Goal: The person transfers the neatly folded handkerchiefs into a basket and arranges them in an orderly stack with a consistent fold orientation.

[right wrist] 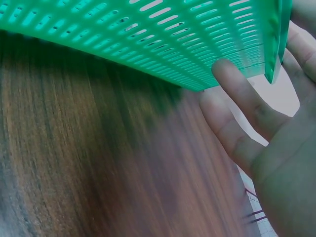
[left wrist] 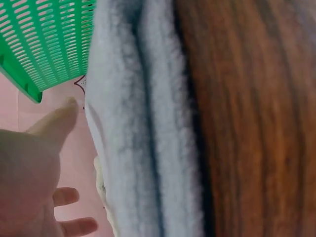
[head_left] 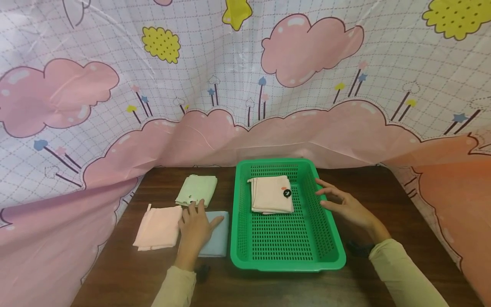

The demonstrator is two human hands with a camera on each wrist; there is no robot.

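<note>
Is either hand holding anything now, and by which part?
Nothing is held: the left hand spreads over the blue cloth; the right hand is extended beside the green basket, not gripping it.

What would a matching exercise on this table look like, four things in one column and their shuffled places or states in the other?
1. Basket
2. Blue cloth
3. Green cloth
4. Right hand

A. At the basket's right side
B. Outside the basket, nearest the back curtain
C. Holds a folded cloth
D. Below the thumb of the left hand

Pairs: 1-C, 2-D, 3-B, 4-A
</note>
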